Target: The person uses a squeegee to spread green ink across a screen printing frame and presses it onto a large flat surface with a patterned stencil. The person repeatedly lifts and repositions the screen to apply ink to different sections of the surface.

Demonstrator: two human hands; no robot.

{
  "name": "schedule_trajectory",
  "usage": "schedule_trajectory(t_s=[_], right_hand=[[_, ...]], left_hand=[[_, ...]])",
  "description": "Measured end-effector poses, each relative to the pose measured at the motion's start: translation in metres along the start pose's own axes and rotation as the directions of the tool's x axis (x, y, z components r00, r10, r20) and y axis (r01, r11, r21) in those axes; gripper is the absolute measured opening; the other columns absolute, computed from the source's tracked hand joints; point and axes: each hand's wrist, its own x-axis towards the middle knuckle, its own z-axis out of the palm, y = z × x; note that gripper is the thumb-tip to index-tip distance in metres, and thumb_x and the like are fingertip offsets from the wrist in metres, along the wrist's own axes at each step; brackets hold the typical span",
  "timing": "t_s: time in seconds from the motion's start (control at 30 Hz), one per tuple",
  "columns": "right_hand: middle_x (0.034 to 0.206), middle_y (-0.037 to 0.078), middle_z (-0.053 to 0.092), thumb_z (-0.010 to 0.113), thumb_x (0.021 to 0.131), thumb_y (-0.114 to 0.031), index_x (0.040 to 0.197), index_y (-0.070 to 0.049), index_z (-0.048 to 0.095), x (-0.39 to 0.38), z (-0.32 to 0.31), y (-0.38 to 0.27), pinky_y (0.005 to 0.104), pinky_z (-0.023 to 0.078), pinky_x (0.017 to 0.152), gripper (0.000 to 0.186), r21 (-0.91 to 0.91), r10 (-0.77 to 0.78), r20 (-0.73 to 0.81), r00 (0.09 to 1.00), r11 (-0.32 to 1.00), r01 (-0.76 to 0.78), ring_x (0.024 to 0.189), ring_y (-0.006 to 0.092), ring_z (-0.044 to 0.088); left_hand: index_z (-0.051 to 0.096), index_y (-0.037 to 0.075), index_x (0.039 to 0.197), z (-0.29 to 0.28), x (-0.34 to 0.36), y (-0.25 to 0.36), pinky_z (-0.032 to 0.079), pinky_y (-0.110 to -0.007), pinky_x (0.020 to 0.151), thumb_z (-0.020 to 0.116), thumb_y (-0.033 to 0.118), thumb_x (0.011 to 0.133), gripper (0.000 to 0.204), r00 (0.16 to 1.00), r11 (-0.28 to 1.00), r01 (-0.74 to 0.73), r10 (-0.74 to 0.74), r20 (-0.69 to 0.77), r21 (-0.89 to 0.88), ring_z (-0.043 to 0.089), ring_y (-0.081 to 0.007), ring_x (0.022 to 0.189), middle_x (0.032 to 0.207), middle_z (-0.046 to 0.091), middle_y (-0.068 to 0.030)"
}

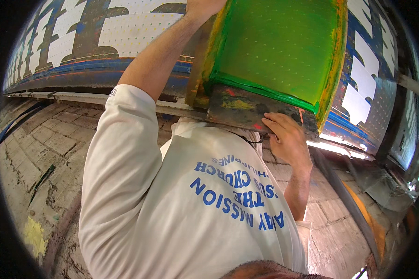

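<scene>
Beyond the right hand (289,139), the counter (79,74) is seen stretching to both sides. Directly ahead of that hand, the framed green screen (277,51) is pointed away from the body, long axis slightly askew. White pieces (137,33) are laid either side. The screen's dark near end is grasped by half-curled fingers (275,122); the cropped left hand's (206,6) grip cannot be told.

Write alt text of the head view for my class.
A green-panelled frame is in front of a white-shirted person; the right hand touches the frame's dark near edge, the left hand is partly cut off at the picture's top. White pieces lie on a long table on both sides.
</scene>
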Motion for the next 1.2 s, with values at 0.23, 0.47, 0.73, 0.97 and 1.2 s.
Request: schedule_trajectory(t_s=[0.23,0.47,0.73,0.97,1.2], right_hand=[[0.124,0.015,0.074,0.066,0.069,0.009,0.118,0.0,0.074,0.008,-0.004,0.006,0.0443,0.056,0.104,0.05,-0.134,-0.003,-0.196,0.981,0.991,-0.024,0.116,0.0327,0.07],[0.12,0.01,0.077,0.069,0.064,0.008,0.118,-0.006,0.075,0.033,0.018,0.021,0.0401,0.058,0.098,0.056,-0.311,0.088,-0.337,0.938,0.929,-0.199,0.113,0.0276,0.073],[0.113,0.012,0.077,0.074,0.075,0.001,0.12,-0.017,0.077,0.158,-0.042,0.083,0.047,0.06,0.084,0.049,-0.383,0.221,-0.407,0.886,0.839,-0.386,0.1,0.0341,0.074],[0.105,0.015,0.078,0.072,0.089,-0.019,0.117,-0.023,0.079,0.311,-0.149,0.173,0.0496,0.061,0.084,0.029,-0.476,0.258,-0.35,0.901,0.779,-0.408,0.097,0.0364,0.076],[0.105,0.019,0.078,0.076,0.085,-0.027,0.11,-0.012,0.079,0.426,-0.229,0.238,0.0529,0.059,0.089,0.029,-0.547,0.095,-0.215,0.972,0.813,-0.201,0.102,0.0365,0.075]], left_hand=[[0.06,0.005,0.131,-0.009,-0.009,0.01,0.052,-0.056,0.099,0.051,0.038,0.105,0.043,0.999,0.998,0.043,-0.042,0.008,-0.055,0.065,-0.0458,0.115,0.119,0.068,-0.0269],[0.063,0.005,0.124,-0.004,-0.003,0.003,0.052,-0.055,0.098,0.052,0.04,0.104,0.042,0.998,0.995,0.056,-0.054,0.022,-0.087,0.065,-0.0456,0.114,0.117,0.069,-0.0261],[0.064,0.006,0.128,0.004,0.007,-0.01,0.049,-0.055,0.101,0.042,0.037,0.108,0.043,0.992,0.983,0.129,-0.127,0.02,-0.132,0.063,-0.0451,0.118,0.122,0.069,-0.0245],[0.068,0.005,0.12,0.001,0.005,-0.001,0.051,-0.054,0.097,0.044,0.035,0.107,0.04,0.988,0.988,0.142,-0.145,-0.05,-0.068,0.066,-0.0462,0.111,0.113,0.072,-0.0252],[0.071,0.008,0.119,-0.005,0.002,0.008,0.053,-0.047,0.091,0.049,0.034,0.108,0.035,0.976,0.973,0.208,-0.213,-0.039,-0.097,0.069,-0.0425,0.107,0.11,0.074,-0.0219]])
